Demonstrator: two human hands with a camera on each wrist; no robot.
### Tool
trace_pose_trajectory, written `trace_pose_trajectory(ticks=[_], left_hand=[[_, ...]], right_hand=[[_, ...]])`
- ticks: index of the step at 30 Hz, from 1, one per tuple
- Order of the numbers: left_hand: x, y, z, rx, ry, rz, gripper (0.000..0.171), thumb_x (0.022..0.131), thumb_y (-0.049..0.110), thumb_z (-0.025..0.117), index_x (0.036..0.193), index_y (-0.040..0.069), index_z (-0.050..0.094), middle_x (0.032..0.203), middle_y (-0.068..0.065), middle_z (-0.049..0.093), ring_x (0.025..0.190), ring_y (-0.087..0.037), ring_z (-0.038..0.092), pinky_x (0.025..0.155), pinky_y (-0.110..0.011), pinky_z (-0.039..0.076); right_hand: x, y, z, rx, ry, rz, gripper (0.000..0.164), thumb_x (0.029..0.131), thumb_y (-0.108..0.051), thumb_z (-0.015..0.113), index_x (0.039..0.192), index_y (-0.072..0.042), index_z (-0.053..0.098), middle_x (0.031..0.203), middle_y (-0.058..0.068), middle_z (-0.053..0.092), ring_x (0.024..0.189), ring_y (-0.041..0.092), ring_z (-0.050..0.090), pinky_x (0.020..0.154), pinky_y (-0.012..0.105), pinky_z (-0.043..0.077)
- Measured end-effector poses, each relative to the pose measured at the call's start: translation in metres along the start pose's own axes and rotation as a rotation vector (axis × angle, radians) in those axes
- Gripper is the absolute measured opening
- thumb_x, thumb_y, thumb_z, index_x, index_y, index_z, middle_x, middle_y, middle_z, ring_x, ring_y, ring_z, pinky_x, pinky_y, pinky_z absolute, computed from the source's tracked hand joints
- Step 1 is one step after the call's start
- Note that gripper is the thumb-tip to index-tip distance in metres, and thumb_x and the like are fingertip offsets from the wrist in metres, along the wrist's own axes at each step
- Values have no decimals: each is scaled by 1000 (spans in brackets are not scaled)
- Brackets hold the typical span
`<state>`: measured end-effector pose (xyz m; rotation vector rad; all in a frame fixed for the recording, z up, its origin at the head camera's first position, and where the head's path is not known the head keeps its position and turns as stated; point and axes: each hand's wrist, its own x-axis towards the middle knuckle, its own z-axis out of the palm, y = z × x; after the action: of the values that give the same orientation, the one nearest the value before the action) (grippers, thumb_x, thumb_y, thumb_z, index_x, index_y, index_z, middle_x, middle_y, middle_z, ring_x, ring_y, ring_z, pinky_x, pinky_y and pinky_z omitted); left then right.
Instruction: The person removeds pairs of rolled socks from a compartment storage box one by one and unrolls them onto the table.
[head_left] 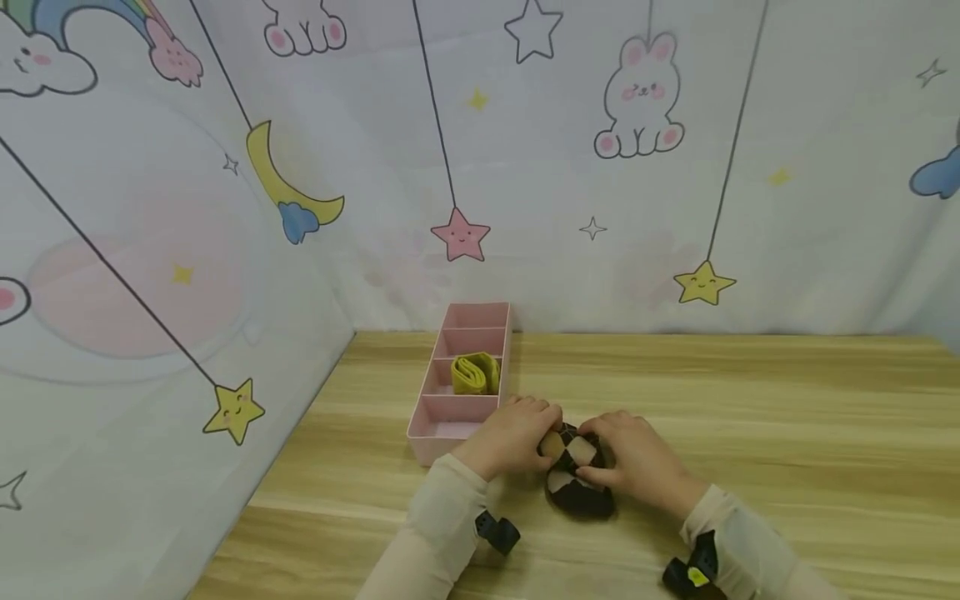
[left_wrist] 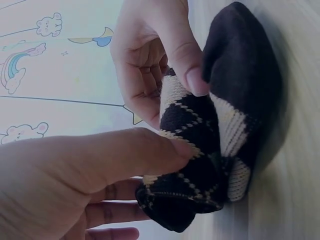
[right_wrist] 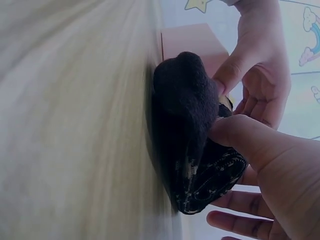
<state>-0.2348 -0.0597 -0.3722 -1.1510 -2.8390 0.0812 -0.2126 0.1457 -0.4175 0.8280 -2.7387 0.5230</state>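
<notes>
A black and cream argyle sock (head_left: 580,452) lies partly folded over on itself on the wooden table. From its left side my left hand (head_left: 513,435) grips the folded part, with the thumb (left_wrist: 170,152) pressed on the patterned knit. Opposite, my right hand (head_left: 641,460) pinches the same fold between thumb and fingers. In the left wrist view, a plain black end of the sock (left_wrist: 245,60) rests against the table. The right wrist view shows both thumbs on the sock (right_wrist: 182,100), close together. The left fingers behind the fold are partly hidden.
A long pink divided box (head_left: 459,408) stands just left of the sock, close to my left hand. One of its compartments holds a rolled yellow-green cloth (head_left: 475,373). Behind the wooden table (head_left: 712,400) hangs a printed curtain (head_left: 570,275).
</notes>
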Motion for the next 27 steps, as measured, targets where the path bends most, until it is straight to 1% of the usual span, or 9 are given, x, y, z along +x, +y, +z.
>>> trace_pose_trajectory(ticks=[7,13,17,20,23,27], left_hand=[[-2,0,-4,-36,-19,-10,30,80,31,76,101,19,58,100,5,63,103,-15,60,97,-32,43],[-5,0,-5,-37,-18,-6,30,78,31,77,100,19,59,97,5,62,98,-14,58,94,-31,44],[-8,2,-4,-49,13,-11,35,77,34,79,101,18,58,97,4,56,95,-14,53,93,-31,43],[-10,4,-5,-52,56,-13,38,76,37,80,101,18,58,96,4,52,92,-13,49,91,-30,43],[-12,5,-5,-35,87,-14,39,77,40,79,100,18,57,96,4,51,91,-12,47,88,-29,43],[-16,5,-6,-14,116,-9,39,78,42,78,99,18,55,96,5,52,91,-11,48,85,-27,44]], right_hand=[[0,-4,-1,-11,-6,4,40,77,-39,77,107,-14,66,101,0,68,96,21,61,84,47,48],[0,-6,-2,-10,-35,15,39,79,-40,75,107,-14,66,101,-1,69,93,20,60,82,46,48],[1,-7,-3,-4,-47,30,38,80,-41,75,106,-15,67,98,-3,69,92,19,61,82,46,48],[3,-7,-5,5,-54,37,36,80,-41,75,106,-15,68,97,-4,69,91,18,61,82,47,48],[4,-6,-7,11,-53,32,34,82,-40,73,105,-15,68,98,-3,70,90,19,63,84,48,49],[6,-5,-7,14,-29,27,31,83,-38,72,103,-14,69,98,-1,70,91,21,64,83,46,50]])
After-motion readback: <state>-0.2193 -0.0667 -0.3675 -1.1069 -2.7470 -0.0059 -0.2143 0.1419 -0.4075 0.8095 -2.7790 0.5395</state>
